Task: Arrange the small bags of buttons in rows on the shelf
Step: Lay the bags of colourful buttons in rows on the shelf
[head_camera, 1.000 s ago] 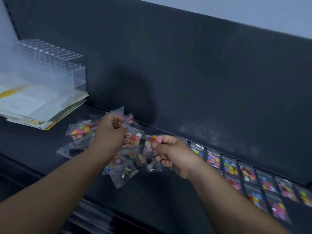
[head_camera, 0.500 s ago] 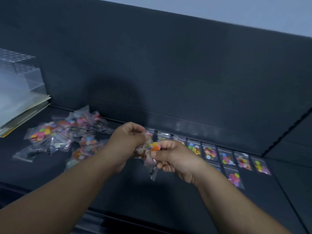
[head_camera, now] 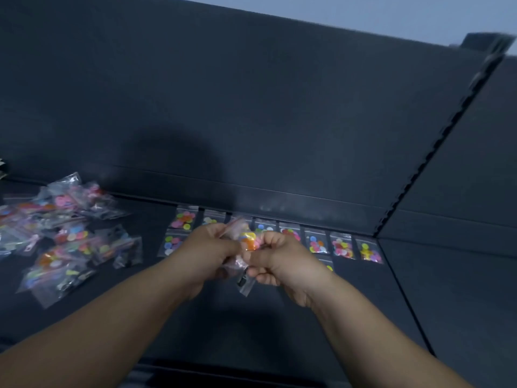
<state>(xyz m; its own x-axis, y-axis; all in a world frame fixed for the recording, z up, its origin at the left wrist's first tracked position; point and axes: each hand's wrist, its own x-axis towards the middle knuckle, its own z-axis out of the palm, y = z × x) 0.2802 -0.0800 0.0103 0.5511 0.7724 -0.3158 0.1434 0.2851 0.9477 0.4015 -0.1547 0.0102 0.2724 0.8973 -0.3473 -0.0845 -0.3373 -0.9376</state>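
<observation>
My left hand [head_camera: 212, 247] and my right hand [head_camera: 275, 257] meet over the middle of the dark shelf [head_camera: 363, 303], both gripping a small bunch of clear bags of coloured buttons [head_camera: 246, 242]. One bag hangs below my fingers. A loose pile of button bags [head_camera: 64, 239] lies at the left of the shelf. Behind my hands, a row of bags [head_camera: 342, 247] lies flat along the back edge, with a second, shorter row [head_camera: 172, 245] in front of it, partly hidden by my hands.
The shelf's dark back panel [head_camera: 251, 107] rises behind the rows. A slotted upright [head_camera: 436, 141] runs diagonally at the right, with another dark shelf section [head_camera: 461, 275] beyond it. The shelf's front edge [head_camera: 223, 371] is below my forearms.
The view has swung right, so the paper stack and clear box have left the frame. My hands carried the bags from the pile to the rows and came closer together.
</observation>
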